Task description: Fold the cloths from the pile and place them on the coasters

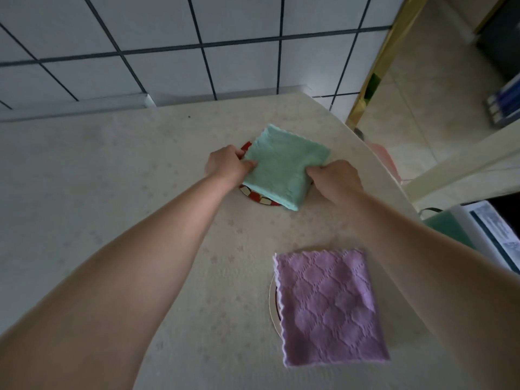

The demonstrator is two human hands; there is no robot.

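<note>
A folded green cloth (284,164) lies over a round red-and-white coaster (257,199) in the middle of the table. My left hand (226,164) pinches the cloth's left edge, and my right hand (334,178) pinches its right edge. Only the coaster's near rim and a bit of its far left rim show. Nearer to me, a folded purple cloth (327,305) rests flat on a pale coaster (272,302), of which only the left rim peeks out.
The table (112,192) has a pale patterned cover and a curved right edge. A tiled wall (197,46) rises behind it. To the right, beyond the edge, stand a pink object (385,159), a green container (447,229) and a white box (489,229).
</note>
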